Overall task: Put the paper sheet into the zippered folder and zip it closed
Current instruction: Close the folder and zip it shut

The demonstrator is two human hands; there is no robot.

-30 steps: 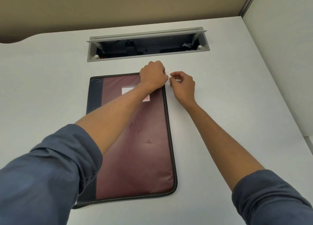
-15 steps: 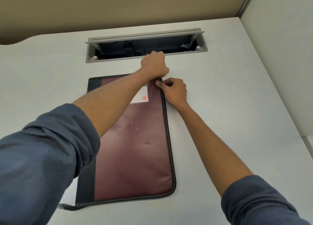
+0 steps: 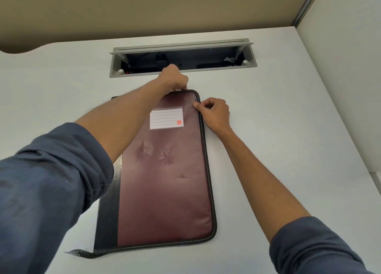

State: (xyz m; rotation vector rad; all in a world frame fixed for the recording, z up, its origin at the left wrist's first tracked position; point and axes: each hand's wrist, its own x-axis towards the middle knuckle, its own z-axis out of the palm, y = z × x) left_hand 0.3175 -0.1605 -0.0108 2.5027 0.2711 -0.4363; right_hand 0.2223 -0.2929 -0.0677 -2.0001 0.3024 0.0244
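Observation:
A maroon zippered folder [image 3: 165, 187] with black trim and a white label lies flat on the white desk [image 3: 288, 129], long side running away from me. My left hand [image 3: 175, 79] is curled at the folder's far edge, its fingers pinching something small on the zipper track, most likely the zipper pull. My right hand [image 3: 214, 114] pinches the folder's right edge just below the far right corner. The paper sheet is not visible.
A grey open cable tray [image 3: 183, 46] is recessed into the desk just beyond the folder. A beige partition stands behind the desk and a white wall on the right. A loose zipper tail [image 3: 80, 253] sticks out at the folder's near left corner.
My left hand has moved left along the folder's far edge, away from the far right corner. My right hand has shifted onto the right edge and now pinches it. The label has come into view.

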